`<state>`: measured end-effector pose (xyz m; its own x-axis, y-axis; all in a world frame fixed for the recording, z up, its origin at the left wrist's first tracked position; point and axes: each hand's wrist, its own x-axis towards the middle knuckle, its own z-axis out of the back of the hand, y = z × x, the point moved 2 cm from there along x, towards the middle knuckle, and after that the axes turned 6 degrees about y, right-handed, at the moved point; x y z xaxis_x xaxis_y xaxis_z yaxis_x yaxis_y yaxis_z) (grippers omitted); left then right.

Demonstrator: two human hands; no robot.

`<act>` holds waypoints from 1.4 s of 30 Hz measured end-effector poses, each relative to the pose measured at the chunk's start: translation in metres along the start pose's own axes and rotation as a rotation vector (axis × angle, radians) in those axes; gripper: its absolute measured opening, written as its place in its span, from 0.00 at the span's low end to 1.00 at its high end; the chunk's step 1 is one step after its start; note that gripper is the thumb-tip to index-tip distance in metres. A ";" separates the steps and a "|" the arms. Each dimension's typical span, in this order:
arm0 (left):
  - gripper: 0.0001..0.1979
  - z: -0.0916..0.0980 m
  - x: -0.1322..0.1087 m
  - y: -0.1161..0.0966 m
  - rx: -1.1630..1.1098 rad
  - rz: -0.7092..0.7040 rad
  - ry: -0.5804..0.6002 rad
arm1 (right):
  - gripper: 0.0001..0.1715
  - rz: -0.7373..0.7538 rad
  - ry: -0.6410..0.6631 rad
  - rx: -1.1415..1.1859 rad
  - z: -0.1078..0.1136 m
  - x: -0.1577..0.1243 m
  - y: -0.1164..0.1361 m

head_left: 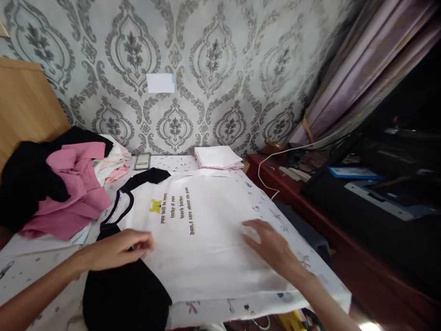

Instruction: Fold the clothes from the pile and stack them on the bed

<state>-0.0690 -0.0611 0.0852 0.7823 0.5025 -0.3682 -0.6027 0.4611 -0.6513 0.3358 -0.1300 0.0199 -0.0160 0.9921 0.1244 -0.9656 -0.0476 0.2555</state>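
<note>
**White tee with black sleeves, spread out flat on a printed cover**

So the white T-shirt [209, 271] is lying face up in the middle of the surface [328, 285], collar [131, 201] to the left, so the lettering runs sideways. My guess is it's laid that way so the whole front sits within easy reach of both hands. The near sleeve [129, 297] is spread toward the person, the far sleeve [147, 178] points toward the wall.

Left hand [121, 249] is over the near shoulder, fingers loosely curled; can't tell if it's pinching any fabric. Right hand [270, 242] is a bit blurred, open with fingers spread over the lower part of the shirt, gripping nothing that I can see.

Further out, a loose heap of black and pink clothes [75, 194] sits on the left, and a neat folded stack [218, 157] is at the back, probably kept apart so the two don't mix. Dark red desk [255, 164] off right.
</note>
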 end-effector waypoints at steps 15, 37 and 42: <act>0.26 0.084 0.138 0.146 0.507 0.245 -0.524 | 0.28 0.117 0.139 -0.065 -0.051 0.220 0.002; 0.14 0.135 0.148 0.160 0.536 0.520 -0.842 | 0.22 -0.002 0.064 -0.183 -0.033 0.253 -0.011; 0.16 0.151 0.154 0.135 0.631 0.470 -1.103 | 0.26 0.095 0.155 -0.129 -0.044 0.261 0.047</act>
<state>-0.0537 0.1889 0.0411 0.1308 0.8867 0.4434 -0.9779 0.1890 -0.0895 0.2753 0.1319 0.0219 -0.1388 0.9903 -0.0094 -0.9829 -0.1366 0.1233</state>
